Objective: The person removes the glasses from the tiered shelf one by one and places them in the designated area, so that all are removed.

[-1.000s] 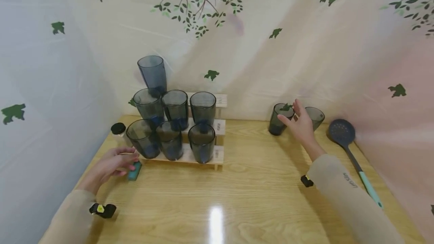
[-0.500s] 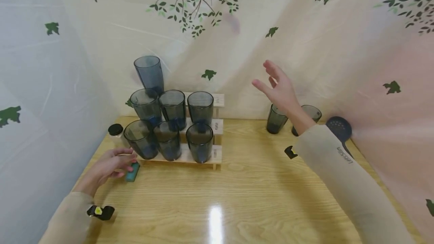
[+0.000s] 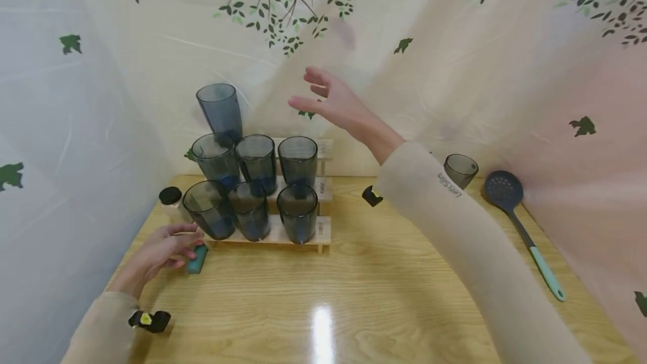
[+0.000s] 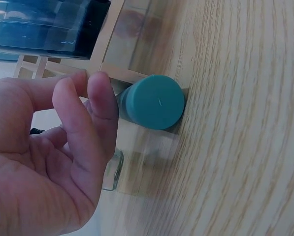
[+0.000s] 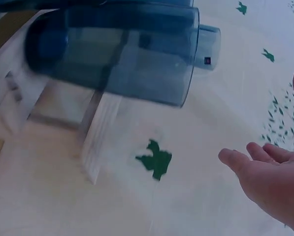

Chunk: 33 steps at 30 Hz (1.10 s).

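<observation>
My right hand is raised in the air, fingers extended and holding nothing. It is above and right of a stepped wooden rack of blue-grey drinking glasses. Three stand on the front step, including the front right glass; three are on the middle step, and a taller-looking top glass is behind at left. My left hand, its fingers loosely bent and holding nothing, is at the rack's front left corner. A teal cylinder lies beside its fingertips; whether they touch the rack cannot be told.
A black-lidded jar stands behind my left hand. At the back right is another glass, partly covered by my right sleeve. A slotted skimmer with a mint handle lies near the right wall. Patterned cloth hangs behind the table.
My right hand has risen from between the two glasses at the back right and moved left toward the rack, carrying nothing. My left hand stays in place.
</observation>
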{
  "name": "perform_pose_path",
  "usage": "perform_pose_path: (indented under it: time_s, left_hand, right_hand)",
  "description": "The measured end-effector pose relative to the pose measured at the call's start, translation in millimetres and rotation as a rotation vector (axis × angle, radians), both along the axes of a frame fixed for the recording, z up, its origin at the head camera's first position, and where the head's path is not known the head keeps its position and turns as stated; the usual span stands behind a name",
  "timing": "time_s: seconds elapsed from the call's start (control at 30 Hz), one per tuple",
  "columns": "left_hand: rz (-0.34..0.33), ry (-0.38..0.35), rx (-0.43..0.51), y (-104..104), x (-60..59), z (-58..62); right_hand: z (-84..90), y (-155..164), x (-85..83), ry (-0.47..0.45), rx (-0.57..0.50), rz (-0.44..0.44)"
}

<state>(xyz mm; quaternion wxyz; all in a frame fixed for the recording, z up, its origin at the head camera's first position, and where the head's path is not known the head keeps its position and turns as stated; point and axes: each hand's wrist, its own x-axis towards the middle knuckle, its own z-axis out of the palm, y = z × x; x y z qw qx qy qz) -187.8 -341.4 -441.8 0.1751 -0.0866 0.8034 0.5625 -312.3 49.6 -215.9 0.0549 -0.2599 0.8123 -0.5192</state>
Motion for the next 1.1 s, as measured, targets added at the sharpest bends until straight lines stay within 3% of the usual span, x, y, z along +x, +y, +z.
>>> perform_pose_path:
  time_s: [0.3,0.53,0.73,0.93,1.1]
  left_hand:
    - [0.006,-0.009,-0.001,-5.6,4.3,1.8]
    - [0.016,-0.005,0.009,-6.5,7.1,0.5]
    - [0.006,-0.011,0.076,1.7,3.8,-4.2]
    - [0.011,-0.02,0.077,-1.4,3.6,-3.7]
    - [0.001,-0.026,0.067,-2.7,3.3,-3.3]
  right_hand:
    - [7.1,-76.9,-15.7,-0.061,0.139,0.057]
    - [7.6,-124.4,-22.4,-0.183,0.184,0.004]
    - [0.0,-144.8,-21.9,-0.103,0.267,-0.091]
    - [-10.9,-159.3,-22.3,0.024,0.312,-0.092]
    - [-18.6,-168.4,-24.9,0.013,0.291,-0.135]
